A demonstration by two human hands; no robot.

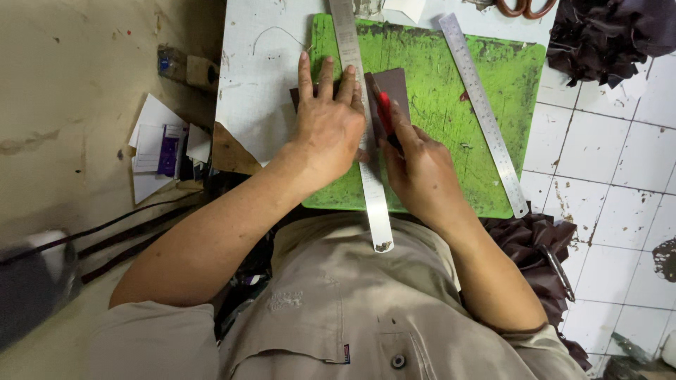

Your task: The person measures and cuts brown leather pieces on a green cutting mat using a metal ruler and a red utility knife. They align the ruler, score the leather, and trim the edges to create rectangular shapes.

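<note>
The left hand (327, 123) lies flat, fingers spread, pinning a steel ruler (362, 127) across brown leather (391, 88); the right hand (415, 165) grips what seems a red cutter (384, 112) beside it, on a green mat (451, 105).

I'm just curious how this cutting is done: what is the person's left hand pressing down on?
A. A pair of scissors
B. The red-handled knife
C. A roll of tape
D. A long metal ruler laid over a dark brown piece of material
D: the left hand lies flat on the long metal ruler over the dark brown piece of material, while the right hand holds the red-handled knife.
</note>
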